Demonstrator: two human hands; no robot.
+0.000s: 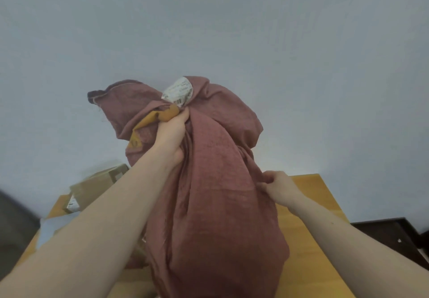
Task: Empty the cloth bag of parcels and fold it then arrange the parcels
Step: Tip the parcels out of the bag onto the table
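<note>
A dusty-red cloth bag stands tall and bulging on the wooden table, filling the middle of the view. My left hand grips the bunched cloth near the bag's top, where a yellow patch and a white parcel with a barcode label poke out. My right hand pinches a fold on the bag's right side, lower down. A brown cardboard parcel lies on the table's far left, behind my left forearm.
A pale plastic-wrapped parcel lies at the table's left edge. A dark piece of furniture stands to the right of the table. A plain light wall rises behind.
</note>
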